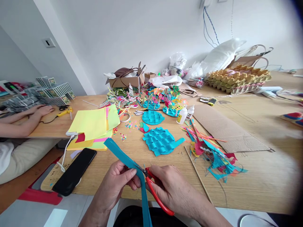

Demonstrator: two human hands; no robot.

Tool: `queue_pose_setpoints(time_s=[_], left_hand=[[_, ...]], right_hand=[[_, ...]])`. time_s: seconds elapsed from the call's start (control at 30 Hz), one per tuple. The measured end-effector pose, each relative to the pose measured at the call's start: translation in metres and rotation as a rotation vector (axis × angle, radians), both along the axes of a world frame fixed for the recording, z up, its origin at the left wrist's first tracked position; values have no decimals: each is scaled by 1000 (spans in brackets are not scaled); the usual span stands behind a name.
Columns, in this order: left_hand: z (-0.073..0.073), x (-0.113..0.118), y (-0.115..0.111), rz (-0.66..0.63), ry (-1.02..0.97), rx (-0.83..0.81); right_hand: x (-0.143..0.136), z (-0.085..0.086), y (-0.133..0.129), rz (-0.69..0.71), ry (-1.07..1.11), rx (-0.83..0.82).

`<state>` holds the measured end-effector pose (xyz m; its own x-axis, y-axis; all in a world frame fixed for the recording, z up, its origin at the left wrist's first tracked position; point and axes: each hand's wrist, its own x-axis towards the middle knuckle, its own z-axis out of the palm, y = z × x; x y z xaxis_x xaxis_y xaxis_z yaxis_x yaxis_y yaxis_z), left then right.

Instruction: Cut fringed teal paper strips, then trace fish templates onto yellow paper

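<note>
My left hand point(119, 181) pinches a long strip of blue paper point(118, 153) between thumb and fingers; its lower end hangs toward my lap. Wrapped around the red handles of a pair of scissors point(156, 192) is my right hand point(175, 186). The scissor blades meet the strip right beside my left fingertips. Just beyond my hands lies a woven blue paper piece point(159, 142), with a strip sticking out at its right side. A second, rounder blue woven piece point(152, 117) sits behind it.
Left are yellow paper sheets point(88, 124) and a black phone point(74, 171). Right are a thin wooden stick point(197, 173), colourful paper scraps point(220, 160), glue bottles point(181, 115) and a cardboard sheet point(227, 129). Egg trays point(236, 78) stand at the back. Another person's hand point(44, 110) rests far left.
</note>
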<state>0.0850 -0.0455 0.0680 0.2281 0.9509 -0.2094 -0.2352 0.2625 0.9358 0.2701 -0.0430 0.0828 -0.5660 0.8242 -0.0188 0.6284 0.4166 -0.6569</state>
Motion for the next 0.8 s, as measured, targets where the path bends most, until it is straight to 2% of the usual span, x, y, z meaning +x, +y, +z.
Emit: queue_pose_setpoints(time_s=[0.57, 0.8], left_hand=[[-6, -3, 1, 8, 0, -32], [-1, 1, -1, -33, -17, -27]], right_hand=[[-4, -8, -1, -48, -44, 8], [-2, -7, 0, -16, -25, 46]])
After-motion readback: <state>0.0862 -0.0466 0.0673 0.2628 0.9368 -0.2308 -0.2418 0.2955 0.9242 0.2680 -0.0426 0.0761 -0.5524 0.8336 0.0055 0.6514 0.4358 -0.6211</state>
